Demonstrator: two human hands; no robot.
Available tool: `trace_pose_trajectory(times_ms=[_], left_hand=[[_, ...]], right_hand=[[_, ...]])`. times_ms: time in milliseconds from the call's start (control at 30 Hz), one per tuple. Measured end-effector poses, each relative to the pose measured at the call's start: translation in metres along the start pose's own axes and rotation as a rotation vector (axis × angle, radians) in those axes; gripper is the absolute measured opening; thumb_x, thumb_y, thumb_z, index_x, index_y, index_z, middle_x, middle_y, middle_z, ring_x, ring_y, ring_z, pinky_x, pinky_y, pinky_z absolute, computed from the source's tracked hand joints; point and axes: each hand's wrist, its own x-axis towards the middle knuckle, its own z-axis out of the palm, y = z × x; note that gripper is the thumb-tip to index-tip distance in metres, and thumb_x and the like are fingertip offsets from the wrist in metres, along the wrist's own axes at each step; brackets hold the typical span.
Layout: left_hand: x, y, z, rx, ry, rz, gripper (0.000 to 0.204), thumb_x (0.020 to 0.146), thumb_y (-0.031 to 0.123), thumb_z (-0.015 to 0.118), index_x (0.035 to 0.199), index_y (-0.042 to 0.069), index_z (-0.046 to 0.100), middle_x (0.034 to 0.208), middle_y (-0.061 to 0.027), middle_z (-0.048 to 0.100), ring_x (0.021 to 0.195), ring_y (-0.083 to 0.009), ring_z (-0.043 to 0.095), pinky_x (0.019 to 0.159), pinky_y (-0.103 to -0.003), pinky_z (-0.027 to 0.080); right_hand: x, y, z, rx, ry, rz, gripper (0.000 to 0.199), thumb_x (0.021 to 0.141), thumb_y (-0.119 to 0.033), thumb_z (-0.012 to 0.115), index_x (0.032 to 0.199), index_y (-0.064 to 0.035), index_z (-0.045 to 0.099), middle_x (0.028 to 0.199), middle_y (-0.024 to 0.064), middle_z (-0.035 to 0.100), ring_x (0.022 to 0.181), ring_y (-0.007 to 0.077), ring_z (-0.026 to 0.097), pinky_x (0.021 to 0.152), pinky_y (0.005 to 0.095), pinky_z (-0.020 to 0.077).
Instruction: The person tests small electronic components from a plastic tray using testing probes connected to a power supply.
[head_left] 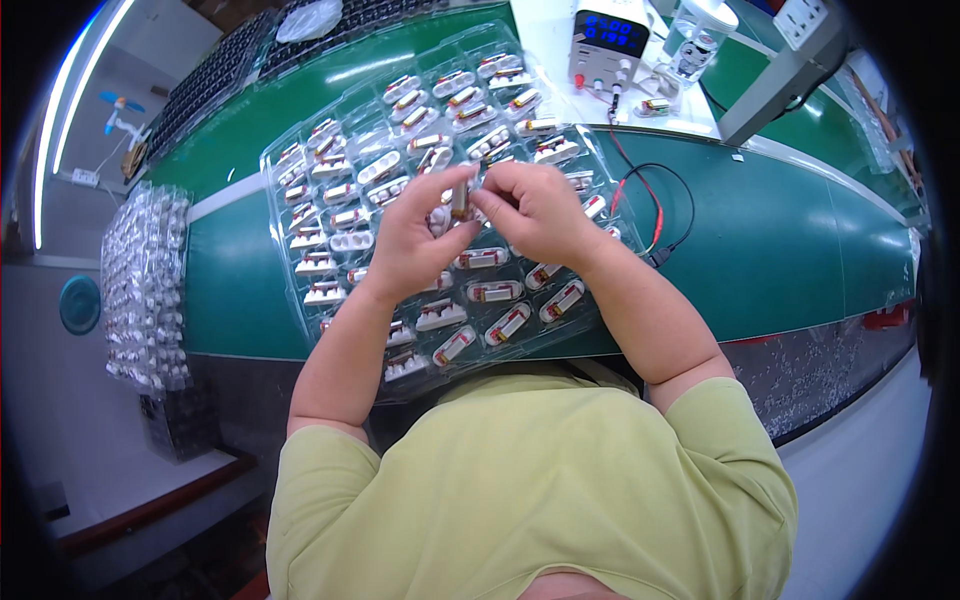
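Observation:
Above the middle of a clear plastic tray (362, 128), my left hand (408, 242) pinches a small white part with a metallic battery cell (459, 200) between thumb and fingers. My right hand (537, 212) is closed beside it, thumb and index finger pressed together at the part's right side. Whatever those fingertips grip is too small to make out. Several similar white oval parts fill the tray's pockets, many with a silver cell and red wires, such as the white part (495, 291) below my hands. The hands hide the tray's centre.
A white power supply (608, 45) with a lit display stands at the far right, beside a clear cup (695, 50). Its red and black leads (655, 205) lie on the green table (760, 250). Stacked filled trays (145, 290) stand left; a grey post (780, 80) rises at right.

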Motion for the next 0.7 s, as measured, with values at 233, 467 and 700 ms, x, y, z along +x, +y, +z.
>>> trace_pose_trajectory(times_ms=[233, 467, 700], left_hand=[[-0.006, -0.005, 0.005, 0.092, -0.018, -0.028, 0.044, 0.075, 0.000, 0.067, 0.119, 0.006, 0.062, 0.108, -0.0081, 0.064, 0.097, -0.0154, 0.061, 0.085, -0.028, 0.048], [-0.006, 0.003, 0.002, 0.030, -0.079, -0.095, 0.047, 0.076, 0.003, 0.071, 0.122, 0.006, 0.061, 0.109, -0.0061, 0.063, 0.092, -0.0110, 0.061, 0.079, -0.025, 0.050], [0.001, -0.006, -0.007, 0.172, -0.036, -0.148, 0.042, 0.074, 0.008, 0.070, 0.116, 0.007, 0.066, 0.090, -0.0019, 0.066, 0.075, -0.0075, 0.058, 0.066, -0.024, 0.049]], right_hand=[[0.001, 0.002, 0.001, 0.009, -0.257, 0.146, 0.024, 0.090, -0.026, 0.056, 0.085, -0.0033, 0.064, 0.079, 0.0174, 0.065, 0.076, 0.0362, 0.063, 0.067, 0.0446, 0.0488], [0.002, 0.004, 0.005, 0.074, -0.287, 0.165, 0.026, 0.089, -0.027, 0.056, 0.085, -0.0036, 0.065, 0.078, 0.0173, 0.066, 0.076, 0.0357, 0.064, 0.067, 0.0449, 0.0490], [0.000, 0.005, 0.005, 0.151, -0.184, 0.177, 0.025, 0.086, -0.023, 0.061, 0.077, 0.0003, 0.063, 0.067, 0.0141, 0.063, 0.062, 0.0247, 0.063, 0.060, 0.0376, 0.0493]])
